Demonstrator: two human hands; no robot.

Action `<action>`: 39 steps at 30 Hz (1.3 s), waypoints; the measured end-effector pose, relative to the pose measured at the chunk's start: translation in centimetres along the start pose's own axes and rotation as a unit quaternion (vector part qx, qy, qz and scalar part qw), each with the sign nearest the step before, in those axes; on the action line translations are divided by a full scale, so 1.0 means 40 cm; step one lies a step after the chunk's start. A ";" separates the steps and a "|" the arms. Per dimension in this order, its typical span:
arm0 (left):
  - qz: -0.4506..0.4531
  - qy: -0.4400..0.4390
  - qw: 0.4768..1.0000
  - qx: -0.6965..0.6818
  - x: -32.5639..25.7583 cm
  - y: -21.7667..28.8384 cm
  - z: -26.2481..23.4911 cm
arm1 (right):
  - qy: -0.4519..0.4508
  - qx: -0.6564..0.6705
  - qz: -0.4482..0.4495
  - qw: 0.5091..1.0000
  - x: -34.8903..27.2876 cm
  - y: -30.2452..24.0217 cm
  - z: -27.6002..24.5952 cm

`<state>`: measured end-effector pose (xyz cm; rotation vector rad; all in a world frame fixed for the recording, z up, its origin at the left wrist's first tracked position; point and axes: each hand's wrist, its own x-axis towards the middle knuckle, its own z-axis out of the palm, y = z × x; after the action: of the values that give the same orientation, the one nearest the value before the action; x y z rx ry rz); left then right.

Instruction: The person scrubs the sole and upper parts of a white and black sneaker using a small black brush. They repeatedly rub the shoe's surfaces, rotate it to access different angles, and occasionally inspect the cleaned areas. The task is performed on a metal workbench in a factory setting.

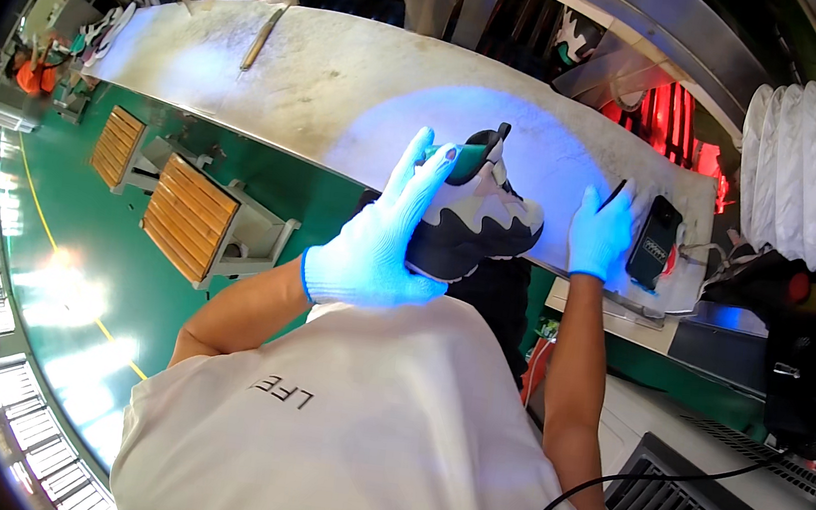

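My left hand (375, 236), in a glove that looks blue-white under the violet light, grips a sneaker (478, 218) by its heel side. The sneaker has a black wavy sole, a pale grey and white upper, a green lining and a dark heel loop; its toe points right. The palm-side contact is partly hidden behind the glove. My right hand (599, 239), gloved too, rests low over the worktable's right part, its fingers closed round a thin dark stick-like tool (615, 192). Just right of it lies a black phone (655, 241).
A long pale worktable (328, 75) curves across the front, with a thin handled tool (263, 37) lying far left. Metal machinery with clear strips and a red glow stands behind it. White ducting (814, 180) is at right, slatted wooden seats (188, 220) at left. A person in orange works far left.
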<state>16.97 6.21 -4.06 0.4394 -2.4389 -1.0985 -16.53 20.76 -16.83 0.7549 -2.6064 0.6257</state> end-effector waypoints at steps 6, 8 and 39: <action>-0.014 -0.071 0.997 0.008 0.019 -0.002 -0.032 | -0.118 0.179 0.019 0.977 0.025 -0.020 0.002; -0.032 -0.085 0.996 0.009 0.026 0.002 -0.045 | -0.245 0.487 0.153 0.824 0.026 -0.053 -0.074; -0.047 -0.066 0.996 -0.044 0.095 -0.062 -0.028 | -0.265 0.909 0.190 0.259 -0.043 -0.374 -0.149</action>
<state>14.55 2.21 -4.33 0.4715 -2.4928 -1.3078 -5.39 13.10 -7.93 0.5395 -0.6416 4.0635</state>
